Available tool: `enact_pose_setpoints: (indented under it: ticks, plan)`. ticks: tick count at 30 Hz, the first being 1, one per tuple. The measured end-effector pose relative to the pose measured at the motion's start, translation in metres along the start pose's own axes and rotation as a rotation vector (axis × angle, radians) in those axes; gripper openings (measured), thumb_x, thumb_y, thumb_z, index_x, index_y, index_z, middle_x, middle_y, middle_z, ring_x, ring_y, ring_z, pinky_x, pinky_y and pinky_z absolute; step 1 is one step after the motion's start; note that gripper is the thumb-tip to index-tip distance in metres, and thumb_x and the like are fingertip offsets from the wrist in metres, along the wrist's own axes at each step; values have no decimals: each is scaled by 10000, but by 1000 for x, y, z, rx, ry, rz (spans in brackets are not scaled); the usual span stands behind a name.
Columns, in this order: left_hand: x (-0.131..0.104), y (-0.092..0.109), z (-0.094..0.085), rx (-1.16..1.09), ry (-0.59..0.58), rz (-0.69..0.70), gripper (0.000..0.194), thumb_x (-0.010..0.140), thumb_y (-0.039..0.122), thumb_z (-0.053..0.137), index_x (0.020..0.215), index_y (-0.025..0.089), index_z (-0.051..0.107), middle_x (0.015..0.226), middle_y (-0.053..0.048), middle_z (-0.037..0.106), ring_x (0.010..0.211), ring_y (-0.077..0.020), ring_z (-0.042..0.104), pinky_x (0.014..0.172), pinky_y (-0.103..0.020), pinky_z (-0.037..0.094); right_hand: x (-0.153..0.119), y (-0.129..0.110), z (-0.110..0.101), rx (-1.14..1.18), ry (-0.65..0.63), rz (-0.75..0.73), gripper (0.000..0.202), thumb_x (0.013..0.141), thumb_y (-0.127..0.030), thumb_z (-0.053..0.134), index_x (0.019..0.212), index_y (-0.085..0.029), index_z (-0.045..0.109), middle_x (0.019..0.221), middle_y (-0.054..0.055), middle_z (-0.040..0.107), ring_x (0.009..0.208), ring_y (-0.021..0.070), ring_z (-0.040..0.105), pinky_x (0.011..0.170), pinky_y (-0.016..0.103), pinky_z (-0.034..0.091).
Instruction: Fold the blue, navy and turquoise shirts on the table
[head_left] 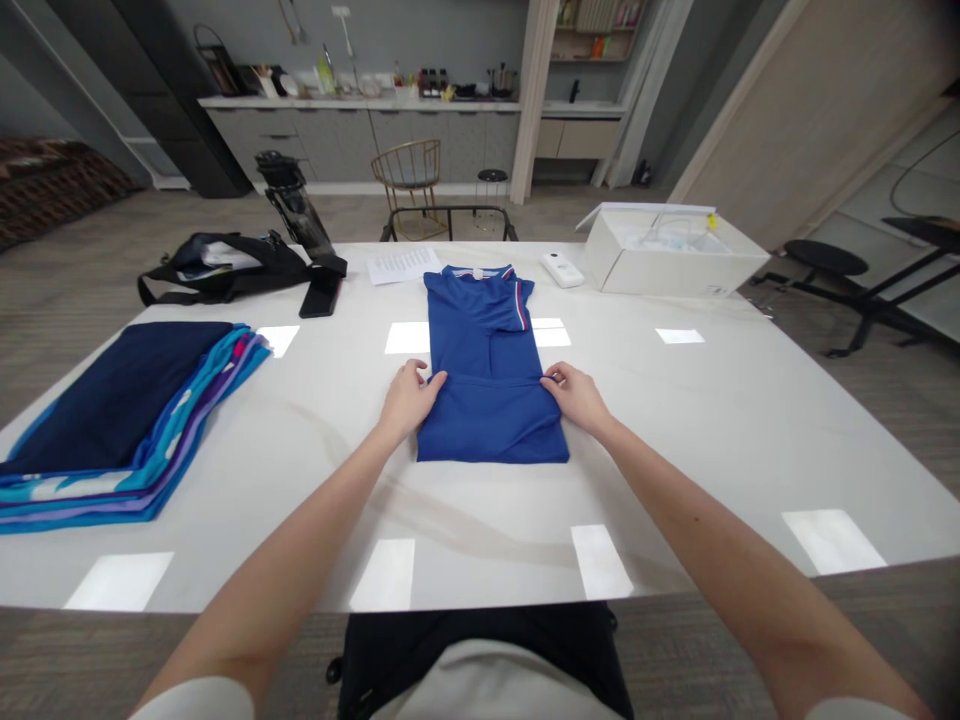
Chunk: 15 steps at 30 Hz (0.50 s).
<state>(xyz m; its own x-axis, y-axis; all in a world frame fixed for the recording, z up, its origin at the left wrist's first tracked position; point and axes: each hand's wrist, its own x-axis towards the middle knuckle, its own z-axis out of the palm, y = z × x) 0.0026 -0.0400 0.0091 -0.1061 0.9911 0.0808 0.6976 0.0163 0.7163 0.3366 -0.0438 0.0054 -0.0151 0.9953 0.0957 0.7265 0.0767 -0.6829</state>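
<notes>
A blue shirt (480,350) lies on the white table with its collar at the far end and its sides folded in. Its near part is doubled over, the hem edge running across the middle. My left hand (411,397) pinches the left end of that edge between thumb and fingers. At the right end of the same edge, my right hand (576,397) holds the cloth in a similar pinch. Several folded garments (124,400), dark navy on top, form a stack at the left of the table.
Along the far side of the table (712,440) are a black bag (225,270), a phone (322,294), a printed sheet (403,265), a white device (562,269) and an open white box (675,255). A dark bottle (296,205) stands behind the bag.
</notes>
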Motion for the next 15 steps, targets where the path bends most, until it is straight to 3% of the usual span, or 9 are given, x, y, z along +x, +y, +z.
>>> enact_pose_setpoints:
  ticks: [2, 4, 6, 8, 12, 15]
  plan:
    - [-9, 3, -6, 6, -88, -89, 451, 831, 620, 666, 1022, 212, 646, 818, -57, 675, 773, -245, 642, 702, -334, 445, -3, -1, -3, 55, -29, 28, 267, 905, -423, 633, 1079, -227, 682, 861, 26, 707, 724, 186, 643, 707, 312, 493]
    - [-15, 6, -10, -7, -167, -106, 380, 823, 583, 684, 936, 221, 650, 795, -51, 685, 770, -246, 649, 693, -331, 440, -5, -4, -7, 101, -100, 100, 409, 854, -476, 705, 1168, -216, 671, 864, 36, 711, 743, 202, 656, 711, 327, 514]
    - [-19, 10, -10, -35, -172, -59, 263, 840, 485, 678, 886, 229, 640, 799, -35, 687, 763, -228, 641, 701, -325, 435, -7, -6, -10, 230, -233, 163, 459, 803, -475, 760, 1168, -209, 681, 893, 53, 733, 789, 221, 677, 722, 338, 536]
    - [-19, 13, -8, -81, -144, 4, 168, 858, 400, 649, 865, 236, 617, 779, -7, 673, 739, -202, 618, 710, -315, 430, -7, -6, -12, 385, -344, 181, 373, 790, -434, 764, 1079, -206, 702, 923, 60, 751, 825, 226, 689, 726, 333, 552]
    - [-18, 15, -1, -219, -99, 74, 120, 910, 371, 569, 916, 251, 569, 713, 40, 615, 685, -165, 569, 680, -287, 413, -5, -3, -11, 381, -272, 139, 246, 798, -414, 729, 918, -203, 689, 840, 38, 732, 795, 211, 676, 722, 324, 557]
    - [-13, 14, 3, -298, -106, 24, 170, 878, 395, 619, 953, 249, 579, 737, 35, 629, 679, -159, 566, 673, -282, 423, -3, -1, -8, 329, -211, 154, 335, 785, -364, 740, 1075, -208, 680, 890, 46, 731, 833, 214, 674, 749, 334, 555]
